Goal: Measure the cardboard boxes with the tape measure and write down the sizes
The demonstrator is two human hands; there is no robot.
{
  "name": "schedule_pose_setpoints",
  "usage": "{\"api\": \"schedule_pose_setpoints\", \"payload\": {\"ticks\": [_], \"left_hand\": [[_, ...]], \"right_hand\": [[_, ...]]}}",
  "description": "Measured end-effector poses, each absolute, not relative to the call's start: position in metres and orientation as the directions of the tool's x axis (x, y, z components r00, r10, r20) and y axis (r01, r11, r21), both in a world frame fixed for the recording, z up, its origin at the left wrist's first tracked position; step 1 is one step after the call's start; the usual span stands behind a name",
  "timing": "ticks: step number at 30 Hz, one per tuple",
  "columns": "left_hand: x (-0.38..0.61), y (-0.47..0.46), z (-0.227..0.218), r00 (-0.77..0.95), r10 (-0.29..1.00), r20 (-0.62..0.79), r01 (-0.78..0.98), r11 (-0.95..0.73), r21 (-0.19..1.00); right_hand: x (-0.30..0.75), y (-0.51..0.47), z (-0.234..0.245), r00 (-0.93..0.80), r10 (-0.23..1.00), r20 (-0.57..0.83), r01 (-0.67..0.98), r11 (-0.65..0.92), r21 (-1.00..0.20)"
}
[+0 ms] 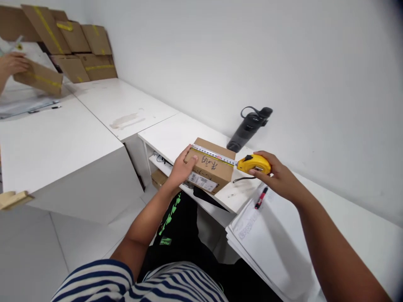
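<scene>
A small brown cardboard box [220, 171] with black handwriting on top and a white label on its near side sits on the white shelf unit. My left hand [185, 164] grips the box's left end, thumb on the top face, beside the end of the measuring blade. The blade lies stretched across the top of the box. At its right end is the yellow tape measure [262, 162], with my right hand [277, 174] closed around its case. A dark wrist strap hangs below the case.
A black bottle [248, 128] stands behind the box by the wall. Paper sheets [277, 239] with a red-black marker [261, 198] lie at right. Left, another person's hand [14, 63] holds a carton [40, 79] near stacked cardboard boxes [75, 37].
</scene>
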State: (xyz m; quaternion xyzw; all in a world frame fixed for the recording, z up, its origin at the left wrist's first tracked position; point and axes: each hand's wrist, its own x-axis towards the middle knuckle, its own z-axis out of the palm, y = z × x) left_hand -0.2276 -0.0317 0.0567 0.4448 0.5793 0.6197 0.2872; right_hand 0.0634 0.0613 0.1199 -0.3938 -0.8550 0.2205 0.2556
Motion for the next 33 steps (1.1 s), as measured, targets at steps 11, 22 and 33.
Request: {"api": "schedule_pose_setpoints", "payload": {"ticks": [11, 22, 33], "left_hand": [[-0.235, -0.024, 0.061, -0.450, 0.828, 0.334, 0.409, -0.142, 0.902], [-0.210, -0.016, 0.055, -0.432, 0.847, 0.309, 0.280, -0.200, 0.939], [-0.180, -0.002, 0.045, -0.475, 0.819, 0.323, 0.209, -0.251, 0.945]], "right_hand": [[0.054, 0.051, 0.116, -0.572, 0.734, 0.367, 0.524, 0.671, -0.525], [0.016, 0.063, 0.129, -0.618, 0.689, 0.380, 0.557, 0.724, -0.406], [-0.062, 0.076, 0.139, -0.663, 0.635, 0.396, 0.517, 0.771, -0.371]]}}
